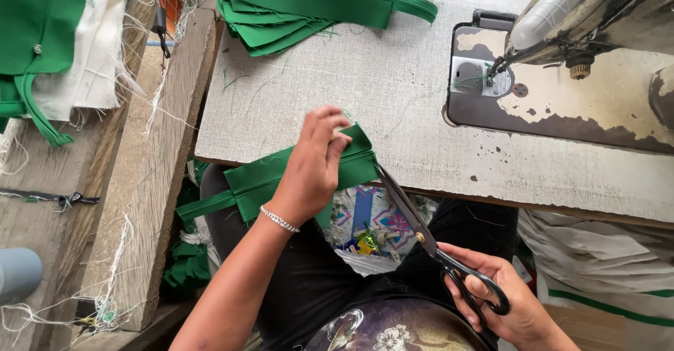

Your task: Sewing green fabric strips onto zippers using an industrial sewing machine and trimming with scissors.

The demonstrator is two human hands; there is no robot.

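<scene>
My left hand [314,165] grips a folded green fabric piece [256,180] at the near edge of the sewing table, fingers pinched over its upper right corner. My right hand [502,302] holds black-handled scissors [421,235] low at the right, fingers through the loops. The blades point up and left, and their tips meet the right end of the green piece just below my left fingers. A thin silver bracelet sits on my left wrist.
A stack of green fabric pieces [309,3] lies at the table's [365,91] far edge. A worn sewing machine [576,63] stands at the right. Wooden planks [151,182] with loose threads and more green and white cloth [63,42] are at the left. White sacks [604,267] sit low right.
</scene>
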